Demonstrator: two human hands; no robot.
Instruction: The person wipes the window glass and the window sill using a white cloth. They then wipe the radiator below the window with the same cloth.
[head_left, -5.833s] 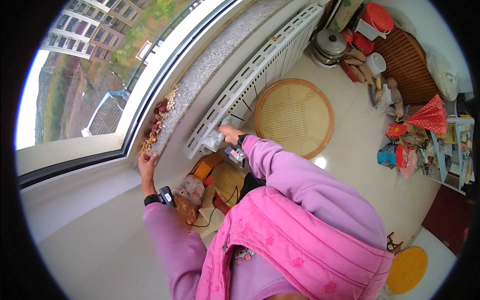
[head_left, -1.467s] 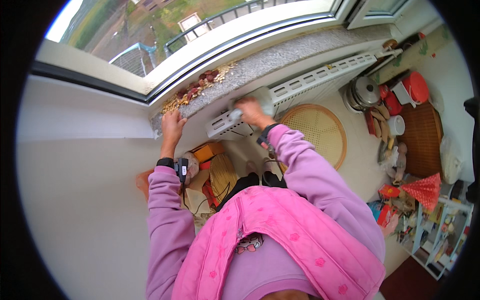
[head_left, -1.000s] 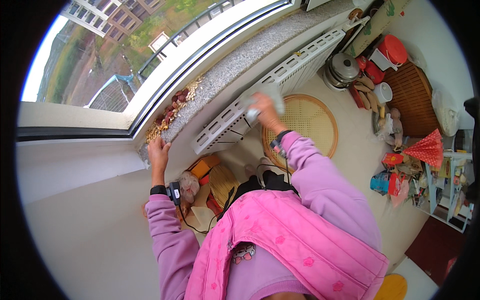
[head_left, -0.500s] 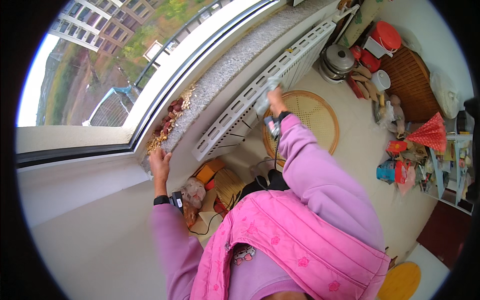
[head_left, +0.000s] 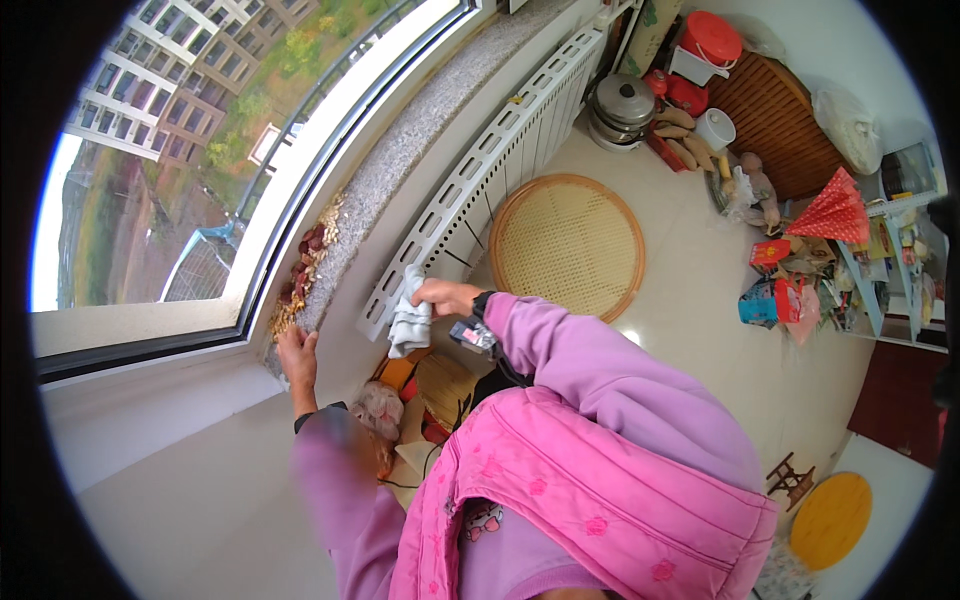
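My right hand (head_left: 447,297) is closed around a bunched, pale grey cloth (head_left: 410,318). The cloth hangs over the near end of a white radiator (head_left: 480,185), seeming to touch its top. My left hand (head_left: 297,355) lies palm down at the near end of the grey stone windowsill (head_left: 385,165), thumb apart from the fingers. Its fingertips, partly hidden, reach the edge of a line of drying food: yellowish pieces (head_left: 286,316), dark red pieces (head_left: 303,275) and pale ones (head_left: 331,215) along the window frame.
A round woven tray (head_left: 567,245) with a wooden rim is on the floor beyond the radiator. Below my hands are a plastic bag (head_left: 378,408) and boxes. Further off stand a lidded pot (head_left: 622,105), a red-lidded bucket (head_left: 711,38) and a cluttered shelf (head_left: 868,285).
My right hand has brought the cloth along the radiator from its middle to its near end. The left hand stays by the food on the sill. The view has shifted slightly.
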